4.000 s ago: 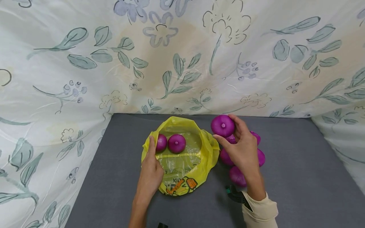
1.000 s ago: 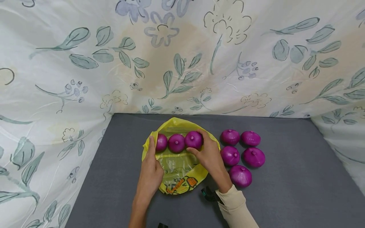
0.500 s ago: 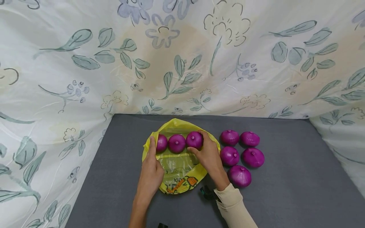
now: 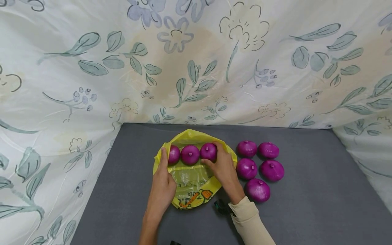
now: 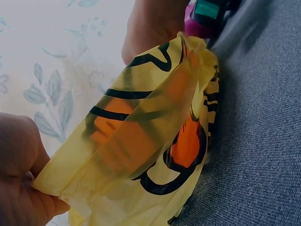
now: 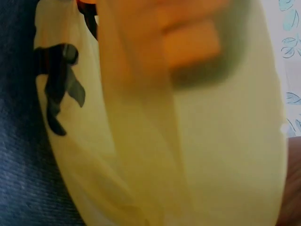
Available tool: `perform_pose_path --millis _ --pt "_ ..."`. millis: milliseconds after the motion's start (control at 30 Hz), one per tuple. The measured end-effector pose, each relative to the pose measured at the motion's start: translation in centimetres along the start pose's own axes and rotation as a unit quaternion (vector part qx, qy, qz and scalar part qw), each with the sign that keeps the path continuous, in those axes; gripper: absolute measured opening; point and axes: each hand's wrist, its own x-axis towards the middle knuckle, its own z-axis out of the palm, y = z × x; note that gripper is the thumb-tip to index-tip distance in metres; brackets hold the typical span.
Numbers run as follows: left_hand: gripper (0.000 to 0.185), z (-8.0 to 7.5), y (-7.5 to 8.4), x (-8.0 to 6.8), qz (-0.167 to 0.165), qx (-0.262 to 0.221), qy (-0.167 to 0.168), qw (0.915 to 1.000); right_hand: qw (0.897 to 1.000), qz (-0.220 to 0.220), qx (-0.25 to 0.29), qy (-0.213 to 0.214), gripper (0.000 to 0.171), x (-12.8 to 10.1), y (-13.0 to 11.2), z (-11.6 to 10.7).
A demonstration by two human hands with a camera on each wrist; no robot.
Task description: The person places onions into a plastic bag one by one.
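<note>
A yellow plastic bag lies open on the grey tabletop. Three purple onions sit in a row inside it; the first two are the left onion and the middle onion. My right hand curls round the third onion, thumb in front and fingers behind. My left hand pinches the bag's left rim, thumb laid along the edge. In the left wrist view the left hand grips the printed bag. The bag fills the right wrist view.
Several more purple onions lie in a cluster on the table right of the bag. A floral cloth hangs behind and at both sides. A dark wrist strap sits at my right cuff.
Four seconds ago my right hand held an onion above the cluster; that onion now sits in the bag beside the other two. Over the last second both hands have barely moved.
</note>
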Motion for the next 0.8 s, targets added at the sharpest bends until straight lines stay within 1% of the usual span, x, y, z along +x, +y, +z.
perform_pose_path --millis 300,500,800 --pt "0.081 -0.1 -0.1 0.0 -0.009 0.003 -0.002 1.0 1.0 -0.01 -0.017 0.002 0.086 0.0 -0.1 0.2" --pt "0.08 0.0 -0.2 -0.1 -0.005 0.003 0.0 1.0 1.0 -0.01 -0.023 0.009 0.084 -0.5 -0.6 0.1" --pt "0.08 0.0 -0.4 -0.1 0.0 0.003 -0.001 1.0 0.999 -0.034 -0.032 0.026 0.082 -1.1 -1.6 -0.9"
